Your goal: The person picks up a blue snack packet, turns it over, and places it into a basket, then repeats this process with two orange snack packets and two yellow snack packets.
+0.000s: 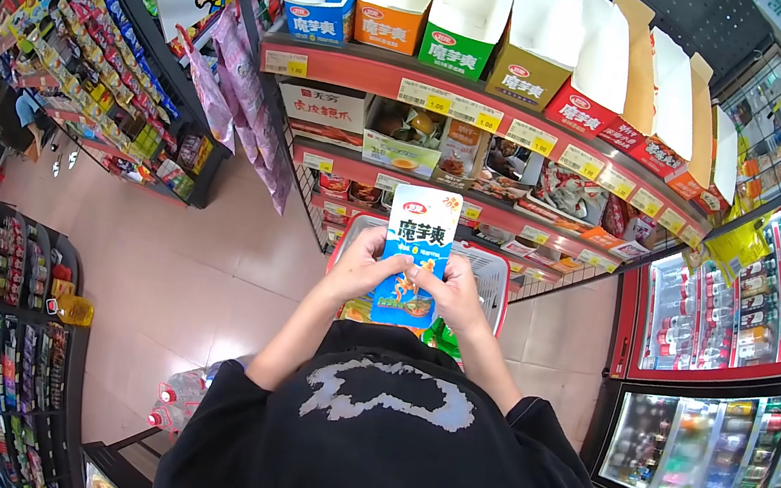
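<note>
A blue and white snack packet (424, 211) with large dark lettering is held upright in front of my chest. My left hand (365, 263) grips its left edge, thumb across the front. From the other side, my right hand (453, 294) grips the right edge, its thumb also on the front and close to the left one. Both hands are closed on the packet; the fingers behind it are hidden. Below and behind it is a shopping basket (500, 269) with a red and white rim, where green packets (443, 337) and something yellow partly show.
Ahead stands a shelf (376, 68) with a row of open display boxes; the blue box (316, 23) holds a similar packet. Drinks fridges (698, 447) line the right. Snack racks (84, 67) stand left, and bottles (180, 396) are on the floor behind me.
</note>
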Motion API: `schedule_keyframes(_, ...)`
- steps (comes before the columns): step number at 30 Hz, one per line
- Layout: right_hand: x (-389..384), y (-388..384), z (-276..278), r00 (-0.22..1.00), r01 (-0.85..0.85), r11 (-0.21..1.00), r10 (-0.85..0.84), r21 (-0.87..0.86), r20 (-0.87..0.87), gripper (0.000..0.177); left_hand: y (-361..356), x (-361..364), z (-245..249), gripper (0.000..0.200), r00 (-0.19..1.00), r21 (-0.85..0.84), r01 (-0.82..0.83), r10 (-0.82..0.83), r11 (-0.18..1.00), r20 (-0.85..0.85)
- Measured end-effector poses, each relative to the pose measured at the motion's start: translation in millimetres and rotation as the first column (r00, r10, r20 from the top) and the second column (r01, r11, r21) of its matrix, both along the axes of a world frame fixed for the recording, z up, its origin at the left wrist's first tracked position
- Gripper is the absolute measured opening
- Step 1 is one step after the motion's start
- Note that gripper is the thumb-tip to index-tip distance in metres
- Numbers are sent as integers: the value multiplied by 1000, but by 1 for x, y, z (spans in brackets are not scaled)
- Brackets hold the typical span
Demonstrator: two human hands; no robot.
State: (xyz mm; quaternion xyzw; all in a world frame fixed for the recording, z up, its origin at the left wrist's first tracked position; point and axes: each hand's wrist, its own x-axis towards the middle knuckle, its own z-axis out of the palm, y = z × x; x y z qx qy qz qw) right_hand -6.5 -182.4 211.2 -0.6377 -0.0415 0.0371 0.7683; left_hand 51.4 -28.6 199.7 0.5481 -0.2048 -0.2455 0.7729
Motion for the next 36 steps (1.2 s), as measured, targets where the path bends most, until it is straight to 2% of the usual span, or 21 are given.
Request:
schedule_keyframes(8, 1, 1, -3, 1000, 6, 998, -4, -61, 22, 14, 0, -1, -7, 21, 1000, -58, -22, 21, 998, -16)
schedule_keyframes(14, -2, 0, -7, 1000, 8, 1000, -7, 21, -31, 12, -1, -2, -3, 20, 999, -16, -14, 13, 1000, -41)
schedule_keyframes(17, -3, 4, -8, 988, 156, 985, -153, 75, -37, 15, -8, -5, 2, 20, 995, -20, -46, 44, 999, -84)
schedule_keyframes(18, -4, 4, -4, 976, 217, 969, -212, -116, 48, 16, -12, -5, 5, 21, 994, -25, -59, 56, 998, -98)
schedule_keyframes(20, -5, 3, 10, 932, 354, 815, -269, -458, 242, 17, -14, -4, 3, 22, 990, -48, -77, 71, 996, -121)
schedule_keyframes(21, -6, 3, 15, 916, 377, 794, -243, -477, 320, 19, -15, -2, 2, 23, 989, -67, -82, 73, 994, -131)
schedule_keyframes(22, -6, 3, 14, 902, 386, 832, -249, -399, 353, 20, -15, -1, 3, 25, 987, -85, -88, 75, 992, -141)
schedule_keyframes(23, -6, 2, 10, 887, 388, 865, -257, -318, 384, 21, -19, -6, 5, 21, 955, -146, -162, 118, 976, -272)
schedule_keyframes(24, -6, 1, 7, 871, 384, 893, -266, -235, 412, 21, -16, -3, 1, 20, 936, -302, -45, -65, 952, -346)
schedule_keyframes(26, -9, -2, 6, 886, 321, 931, -230, -174, 403, 25, -6, 6, -13, 23, 813, -606, 125, -431, 786, -392)
schedule_keyframes(27, -10, -2, 10, 882, 318, 933, -226, -170, 413, 26, -9, 0, -5, 29, 751, -622, 25, -425, 783, -505)
schedule_keyframes(30, -9, -3, 11, 886, 311, 935, -219, -173, 408, 25, -10, 4, -8, 31, 599, -789, 142, -686, 598, -412)
schedule_keyframes(31, -8, -4, 9, 892, 310, 935, -222, -175, 394, 25, -9, 1, -5, 32, 584, -766, 124, -670, 631, -457)
schedule_keyframes(34, -5, -5, 12, 913, 291, 937, -212, -193, 350, 30, -5, 1, -8, 31, 584, -762, 143, -676, 631, -450)
schedule_keyframes(35, -4, -4, 14, 920, 282, 938, -204, -201, 335, 32, -3, 3, -9, 30, 621, -754, 169, -662, 635, -419)
schedule_keyframes(36, -2, -4, 15, 923, 273, 944, -203, -186, 326, 29, 1, 5, -12, 29, 740, -626, 192, -530, 756, -414)
